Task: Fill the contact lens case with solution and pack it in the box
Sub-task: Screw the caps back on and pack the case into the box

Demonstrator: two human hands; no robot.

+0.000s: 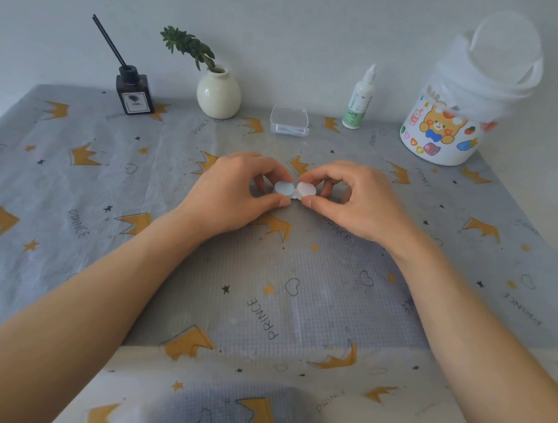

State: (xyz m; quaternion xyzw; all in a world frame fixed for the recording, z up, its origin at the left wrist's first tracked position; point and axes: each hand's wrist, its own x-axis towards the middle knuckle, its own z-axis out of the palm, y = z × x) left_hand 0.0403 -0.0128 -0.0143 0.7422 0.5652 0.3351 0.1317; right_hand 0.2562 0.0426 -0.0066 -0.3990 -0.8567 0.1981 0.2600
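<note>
Pale blue and pink caps mark the contact lens case (293, 190), pinned low over the tabletop (297, 297) between both hands: the left hand (239, 191) pinches the blue cap, the right hand (356, 201) the pink, fingers curled round each, likely to steady the case for unscrewing. Beyond them, well apart, wait the clear box (289, 121) and the solution bottle (359, 100), both within reach.

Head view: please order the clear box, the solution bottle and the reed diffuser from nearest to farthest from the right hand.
Measured from the right hand:
1. Clear box, straight behind the hands, mid-table.
2. Solution bottle, further back by the wall, slightly right of the box.
3. Reed diffuser, far back on the left, beyond the vase.
</note>
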